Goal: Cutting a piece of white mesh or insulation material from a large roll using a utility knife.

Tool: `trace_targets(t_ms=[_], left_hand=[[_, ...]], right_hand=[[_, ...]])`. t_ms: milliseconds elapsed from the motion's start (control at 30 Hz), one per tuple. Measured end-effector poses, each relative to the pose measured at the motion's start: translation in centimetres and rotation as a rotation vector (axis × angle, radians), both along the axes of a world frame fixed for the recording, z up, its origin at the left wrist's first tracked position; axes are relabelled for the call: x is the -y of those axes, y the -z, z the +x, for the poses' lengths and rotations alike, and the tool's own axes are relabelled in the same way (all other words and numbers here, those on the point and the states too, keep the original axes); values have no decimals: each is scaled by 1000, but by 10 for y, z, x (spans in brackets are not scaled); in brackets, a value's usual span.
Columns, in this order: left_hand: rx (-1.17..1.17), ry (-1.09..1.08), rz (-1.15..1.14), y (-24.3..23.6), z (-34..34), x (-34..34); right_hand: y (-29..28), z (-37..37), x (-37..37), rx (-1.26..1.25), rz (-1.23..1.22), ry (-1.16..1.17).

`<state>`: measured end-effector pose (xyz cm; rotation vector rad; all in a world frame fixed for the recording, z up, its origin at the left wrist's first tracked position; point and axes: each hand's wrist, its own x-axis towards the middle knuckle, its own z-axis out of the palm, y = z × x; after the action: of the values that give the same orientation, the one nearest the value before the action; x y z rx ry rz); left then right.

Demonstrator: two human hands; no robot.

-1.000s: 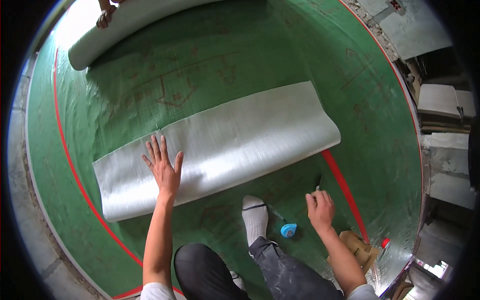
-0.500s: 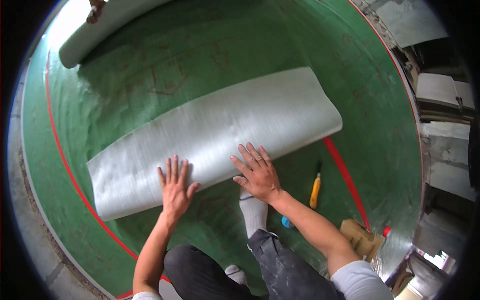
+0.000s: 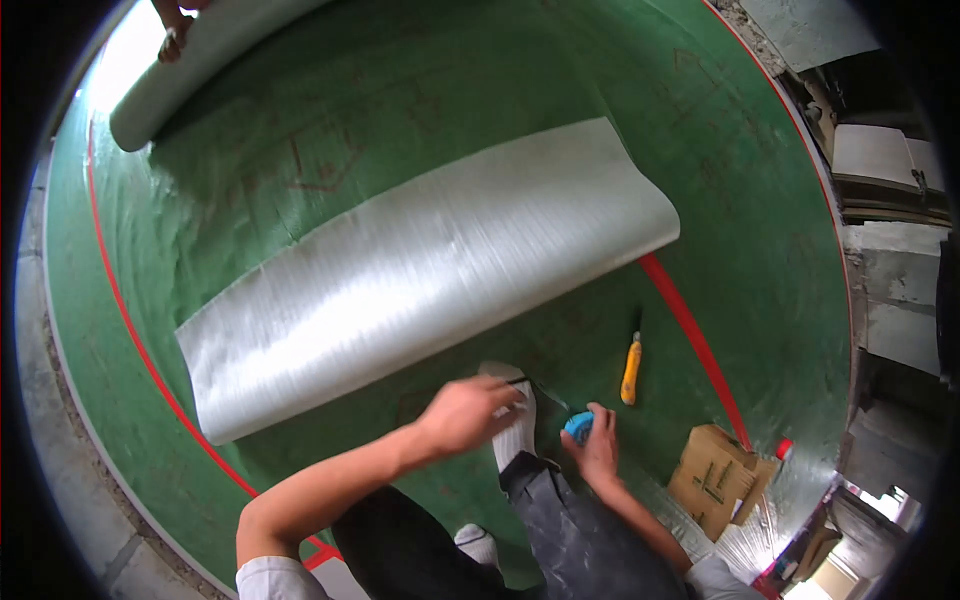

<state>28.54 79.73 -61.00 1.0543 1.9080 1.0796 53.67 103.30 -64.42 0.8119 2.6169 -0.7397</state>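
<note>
A folded sheet of silvery-white material (image 3: 420,270) lies slantwise across the green floor covering, its rounded fold on my side. My right hand (image 3: 598,445) grips a small round blue thing (image 3: 578,428), perhaps a spool. A thin pale strand seems to run from it toward my left hand (image 3: 470,412), which is over my socked foot (image 3: 515,425). The left fingers are curled together and a little blurred, and what they pinch is too small to make out. A yellow-handled utility knife (image 3: 631,370) rests just beyond my right hand.
At the far left another person's hand (image 3: 174,42) is on a pale roll (image 3: 190,80). An opened cardboard box (image 3: 708,480) sits at the lower right, beside a red cap (image 3: 784,448). Red stripes (image 3: 695,335) mark the green floor (image 3: 480,110). Stacked pale slabs (image 3: 885,265) stand along the right edge.
Both hands have left the folded sheet. My right hand has come back and taken hold of the round blue thing; my left has swung right, over my foot. The other person's hand shifted slightly.
</note>
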Motion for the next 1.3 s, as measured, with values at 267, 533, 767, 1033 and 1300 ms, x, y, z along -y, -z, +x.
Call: trace_targets(t_ms=[267,533,767,1033,1300], left_hand=[[425,-206,-37,-1,2,-28],[699,-194,-21,-20,-10,-19],[250,-212,144,-21,-17,-8],[577,-362,-58,-39,-27,7],[471,-156,-62,-34,-54,11]], right_hand=[[-68,-104,22,-247,-692,59],[-42,-104,26,-216,-1610,499],[-15,-103,30,76,-2144,797],[-65,-154,26,-275,-1167,168],[-74,-145,20,-211,-934,-64]])
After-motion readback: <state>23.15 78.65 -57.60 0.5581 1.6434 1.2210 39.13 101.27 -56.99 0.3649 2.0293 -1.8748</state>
